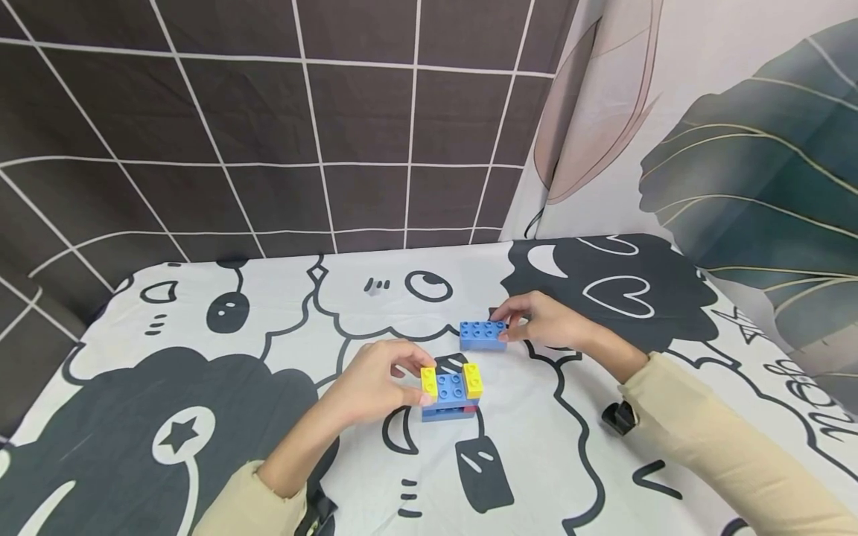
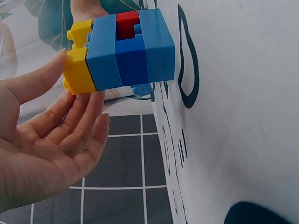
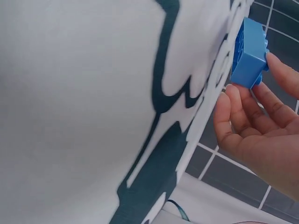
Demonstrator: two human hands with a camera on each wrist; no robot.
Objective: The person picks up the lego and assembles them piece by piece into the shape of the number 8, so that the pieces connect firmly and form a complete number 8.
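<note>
My left hand (image 1: 377,381) pinches the left yellow brick (image 1: 429,383) on top of a small stack between thumb and fingers. Under it lies a blue brick (image 1: 450,388), with a second yellow brick (image 1: 472,380) on its right end. Lower down, the left wrist view shows a darker blue brick (image 2: 131,61) beside a red brick (image 2: 127,25), and a blue base brick (image 2: 158,45). Behind and right of the stack, my right hand (image 1: 546,320) grips one end of a loose blue brick (image 1: 482,336). Its hollow underside shows in the right wrist view, studs facing away.
The bricks are over a table covered by a white cloth (image 1: 536,461) with black cartoon drawings. A dark gridded curtain (image 1: 362,112) hangs behind the table's far edge, and a leaf-patterned curtain (image 1: 751,186) hangs at the right.
</note>
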